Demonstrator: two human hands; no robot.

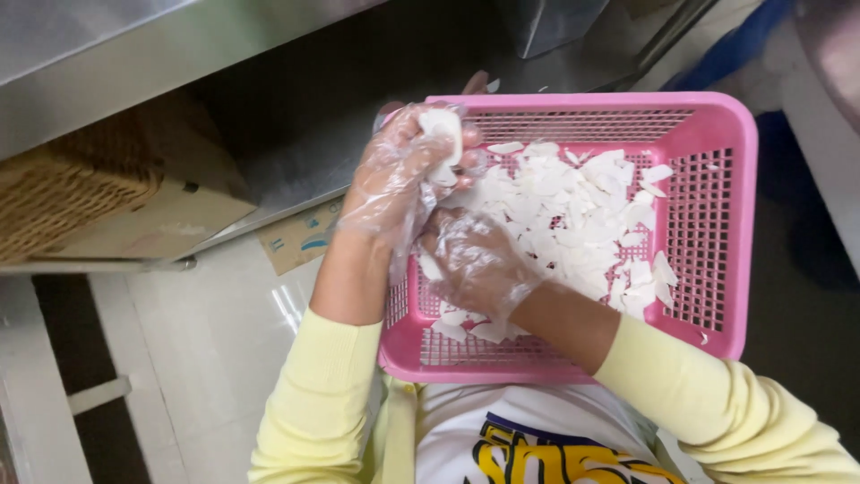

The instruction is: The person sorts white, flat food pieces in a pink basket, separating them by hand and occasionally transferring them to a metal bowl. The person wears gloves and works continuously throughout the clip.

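A pink plastic basket rests on my lap, holding several white, flat, petal-like pieces. Both hands wear clear plastic gloves. My left hand is raised over the basket's left rim and grips a white bulb-like piece. My right hand sits just below it inside the basket, fingers curled toward the same white piece; what it pinches is hidden. Pale yellow sleeves cover both forearms.
A woven basket and a cardboard box stand at the left under a metal shelf. A flat piece of cardboard lies on the pale tiled floor.
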